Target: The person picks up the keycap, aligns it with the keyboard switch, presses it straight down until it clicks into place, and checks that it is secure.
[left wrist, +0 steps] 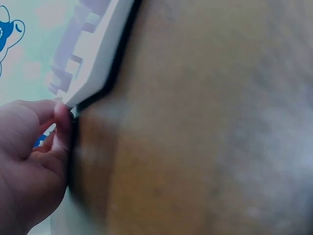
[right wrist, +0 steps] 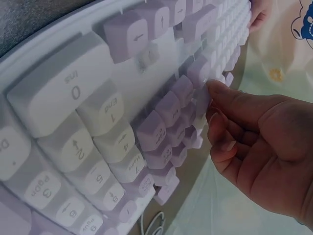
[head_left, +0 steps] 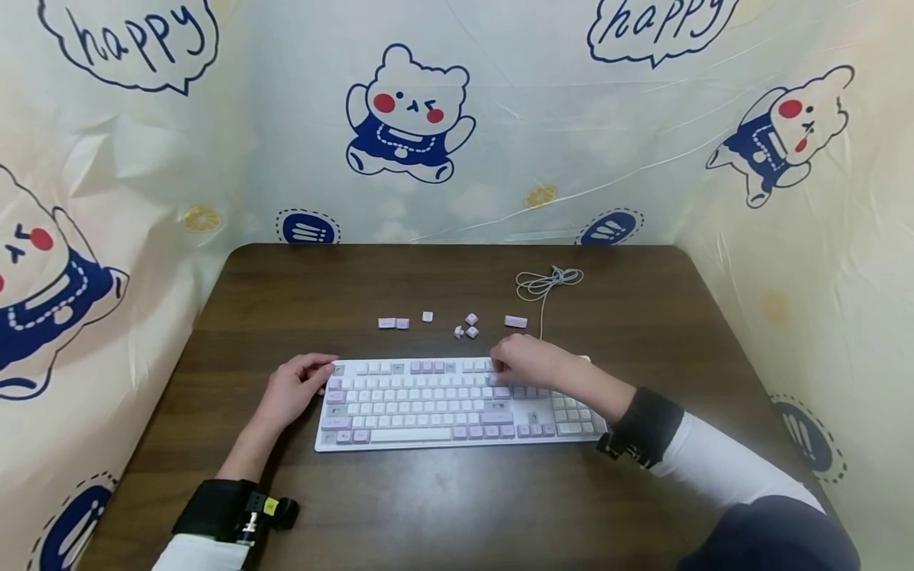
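Note:
A white keyboard [head_left: 414,446] with white and lilac keycaps lies on the brown table. Several switch positions on it show no cap, such as a bare switch [right wrist: 146,59] above the arrow keys. With thumb and fingertip, my left hand [head_left: 291,390] grips the keyboard's far left corner, also seen in the left wrist view. My right hand [head_left: 531,361] is over the far edge, right of the main key block. In the right wrist view, its thumb and fingers pinch a lilac keycap [right wrist: 202,102] at the keyboard; the fingers partly hide it.
Behind the keyboard lie several loose keycaps: a lilac pair [head_left: 394,323], a single cap [head_left: 427,316], a small cluster [head_left: 472,332] and a wider cap [head_left: 516,321]. A coiled cable [head_left: 550,281] sits farther back. Printed curtains [head_left: 514,143] surround the table.

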The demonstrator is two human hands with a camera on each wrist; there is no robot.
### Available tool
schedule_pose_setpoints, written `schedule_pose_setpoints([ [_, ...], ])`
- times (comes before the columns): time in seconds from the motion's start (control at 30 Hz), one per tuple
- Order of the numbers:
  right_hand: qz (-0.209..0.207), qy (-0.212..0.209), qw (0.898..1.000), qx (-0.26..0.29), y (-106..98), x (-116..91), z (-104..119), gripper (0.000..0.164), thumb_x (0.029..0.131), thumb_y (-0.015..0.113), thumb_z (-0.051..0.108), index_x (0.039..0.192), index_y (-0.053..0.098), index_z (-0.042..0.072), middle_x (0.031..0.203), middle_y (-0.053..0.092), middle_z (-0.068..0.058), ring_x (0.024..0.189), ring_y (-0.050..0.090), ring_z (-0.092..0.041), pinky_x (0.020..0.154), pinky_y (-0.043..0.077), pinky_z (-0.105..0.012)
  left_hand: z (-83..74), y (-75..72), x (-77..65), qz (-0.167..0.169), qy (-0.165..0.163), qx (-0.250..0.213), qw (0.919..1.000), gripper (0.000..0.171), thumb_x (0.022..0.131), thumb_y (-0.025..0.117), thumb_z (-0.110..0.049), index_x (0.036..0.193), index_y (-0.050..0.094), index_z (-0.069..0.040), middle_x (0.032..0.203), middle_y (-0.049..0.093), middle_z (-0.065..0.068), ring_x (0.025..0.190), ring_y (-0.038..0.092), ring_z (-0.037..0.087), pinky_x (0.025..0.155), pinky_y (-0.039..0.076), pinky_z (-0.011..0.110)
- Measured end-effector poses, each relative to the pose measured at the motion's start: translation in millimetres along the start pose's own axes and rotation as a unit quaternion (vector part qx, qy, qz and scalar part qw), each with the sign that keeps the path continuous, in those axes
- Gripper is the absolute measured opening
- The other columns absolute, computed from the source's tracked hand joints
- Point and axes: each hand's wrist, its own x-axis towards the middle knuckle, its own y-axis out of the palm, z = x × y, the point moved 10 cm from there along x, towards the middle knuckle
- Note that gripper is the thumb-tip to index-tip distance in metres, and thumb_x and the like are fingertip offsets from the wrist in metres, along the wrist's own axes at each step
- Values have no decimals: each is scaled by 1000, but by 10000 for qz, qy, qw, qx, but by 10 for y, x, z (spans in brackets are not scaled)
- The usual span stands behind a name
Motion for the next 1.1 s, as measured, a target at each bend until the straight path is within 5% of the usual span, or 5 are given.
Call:
schedule_pose_setpoints([
  [0.37, 70, 142, 9999, 58, 6, 5, 0, 10, 96, 75, 11, 87, 72, 9, 76, 64, 2, 69, 55, -12, 70, 50, -29, -88, 31, 57, 401, -146, -2, 9991, 31, 109, 55, -21, 134, 63, -4, 106, 66, 13, 88, 59, 26, 79, 48, 36],
  [1.1, 261, 567, 9980, -107, 22, 87, 1, 19, 93, 77, 9, 78, 66, 12, 72, 60, 3, 69, 55, -15, 69, 48, -32, -78, 56, 45, 514, -373, -13, 9980, 32, 110, 55, -23, 135, 63, -4, 105, 64, 13, 88, 58, 26, 78, 48, 35],
])
